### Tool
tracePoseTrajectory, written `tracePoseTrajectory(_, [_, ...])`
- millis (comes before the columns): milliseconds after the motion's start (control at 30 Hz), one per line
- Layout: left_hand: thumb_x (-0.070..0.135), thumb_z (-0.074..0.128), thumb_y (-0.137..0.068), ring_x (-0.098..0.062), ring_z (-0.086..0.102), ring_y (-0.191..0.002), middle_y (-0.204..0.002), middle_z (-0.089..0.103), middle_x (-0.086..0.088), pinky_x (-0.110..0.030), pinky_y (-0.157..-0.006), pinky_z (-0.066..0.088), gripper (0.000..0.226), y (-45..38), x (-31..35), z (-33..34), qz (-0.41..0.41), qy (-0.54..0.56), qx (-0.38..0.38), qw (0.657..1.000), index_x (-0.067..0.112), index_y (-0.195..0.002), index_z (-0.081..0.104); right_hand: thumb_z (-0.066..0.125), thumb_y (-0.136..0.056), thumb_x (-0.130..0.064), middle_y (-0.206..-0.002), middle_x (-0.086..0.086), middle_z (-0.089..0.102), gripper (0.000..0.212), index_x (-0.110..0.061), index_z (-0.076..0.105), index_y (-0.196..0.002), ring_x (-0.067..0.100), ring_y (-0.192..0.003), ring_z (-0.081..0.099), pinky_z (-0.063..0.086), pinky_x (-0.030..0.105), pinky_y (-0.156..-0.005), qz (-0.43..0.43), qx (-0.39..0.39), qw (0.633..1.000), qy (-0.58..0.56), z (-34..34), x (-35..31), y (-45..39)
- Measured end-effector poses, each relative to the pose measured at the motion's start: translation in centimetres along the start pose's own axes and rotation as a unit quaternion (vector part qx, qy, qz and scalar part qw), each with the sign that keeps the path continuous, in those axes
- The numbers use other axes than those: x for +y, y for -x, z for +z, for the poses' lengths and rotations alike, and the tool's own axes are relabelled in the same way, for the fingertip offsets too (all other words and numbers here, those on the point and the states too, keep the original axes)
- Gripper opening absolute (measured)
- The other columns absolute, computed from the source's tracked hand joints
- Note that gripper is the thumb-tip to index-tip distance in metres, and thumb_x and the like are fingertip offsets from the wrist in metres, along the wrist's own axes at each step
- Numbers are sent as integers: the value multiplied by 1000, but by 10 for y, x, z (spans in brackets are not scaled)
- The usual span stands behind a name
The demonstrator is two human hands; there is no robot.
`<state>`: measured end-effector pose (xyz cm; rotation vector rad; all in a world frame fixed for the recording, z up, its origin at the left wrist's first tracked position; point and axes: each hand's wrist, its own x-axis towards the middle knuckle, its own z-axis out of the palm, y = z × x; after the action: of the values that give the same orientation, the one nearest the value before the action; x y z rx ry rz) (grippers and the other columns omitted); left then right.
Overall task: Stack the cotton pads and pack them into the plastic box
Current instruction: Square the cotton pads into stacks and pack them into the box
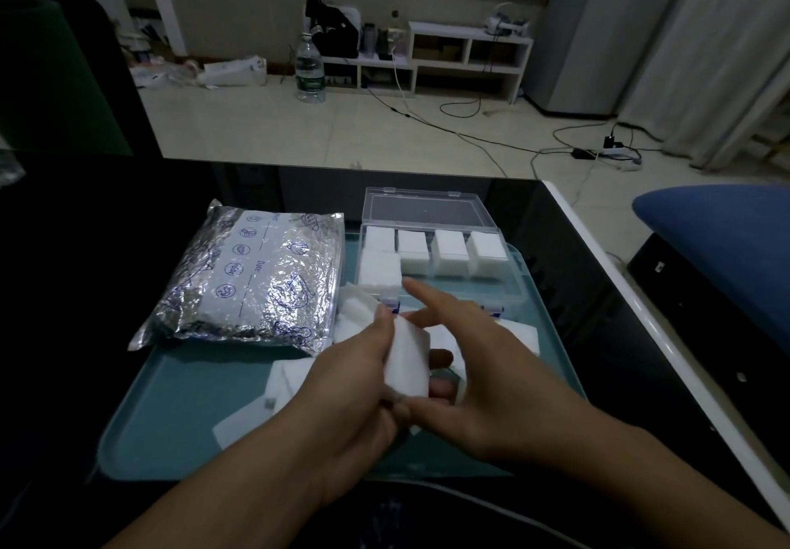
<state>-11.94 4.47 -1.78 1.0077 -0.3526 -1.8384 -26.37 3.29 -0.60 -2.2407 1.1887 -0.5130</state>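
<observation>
Two hands meet above a teal tray [171, 411] on the dark tabletop [85, 215]: the left hand [346, 394] grips a stack of cotton pads [408, 362], the right hand [483, 381] touches it with fingers extended, near the open plastic box [431, 245] holding pad stacks, beside a foil bag [256, 279].
</observation>
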Motion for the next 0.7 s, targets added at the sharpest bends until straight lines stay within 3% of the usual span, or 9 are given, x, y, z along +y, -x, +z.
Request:
tracePoseTrajectory(67, [45, 45, -98, -28, 57, -56, -87, 65, -25, -35, -57, 48, 45, 0, 0, 0, 6, 10, -9, 1000, 7, -111, 65, 77, -74, -46, -133, -23, 42, 98, -47, 13, -149, -14, -117, 39, 31, -6, -84, 4, 16, 1000, -13, 2, 1, -1])
tracePoseTrajectory(233, [40, 43, -100, -26, 59, -56, -83, 66, -20, -29, -49, 51, 38, 2, 2, -1, 31, -15, -28, 999, 16, -122, 62, 76, -72, -53, -132, -39, 39, 100, -54, 10, -146, -20, -123, 32, 30, 1, -94, 29, -8, 999, -33, -12, -5, 3])
tracePoseTrajectory(333, [38, 40, -101, -24, 60, -54, -79, 68, -20, -33, -50, 55, 37, 2, 3, -1, 49, -25, -23, 998, 14, -118, 63, 62, -71, -64, -114, -28, 57, 61, -52, 44, -128, -16, -103, 51, 45, 13, -89, 93, 40, 994, -48, -37, 9, 2])
tracePoseTrajectory(433, [43, 40, -99, -25, 60, -54, -79, 68, -21, -33, -50, 55, 44, 2, 5, -1, 35, -12, -18, 999, 8, -114, 61, 60, -89, -42, -96, -15, 64, 20, -33, 62, -107, -4, -81, 58, 45, 12, -68, 207, 69, 973, 75, -63, 38, 2])
tracePoseTrajectory(467, [42, 41, -99, -26, 60, -54, -81, 67, -22, -33, -50, 54, 43, 2, 5, -1, 32, -4, -18, 999, 7, -114, 61, 60, -92, -36, -97, -12, 63, 21, -28, 62, -112, -4, -79, 56, 40, 10, -64, 251, 47, 960, 118, -66, 47, 3])
tracePoseTrajectory(533, [33, 42, -101, -27, 61, -55, -85, 66, -23, -33, -50, 54, 36, 2, 5, 0, 38, -4, -19, 999, 6, -113, 61, 61, -93, -34, -106, -5, 62, 35, -21, 58, -125, 5, -86, 56, 43, 17, -72, 307, -6, 941, 145, -62, 60, 4])
tracePoseTrajectory(700, [30, 40, -102, -26, 66, -57, -93, 67, -23, -33, -51, 56, 33, 3, 4, -2, 51, -20, -21, 998, 9, -110, 65, 66, -86, -46, -123, 3, 58, 50, -21, 56, -129, 19, -112, 49, 45, 38, -96, 318, -14, 926, 203, -48, 61, -6])
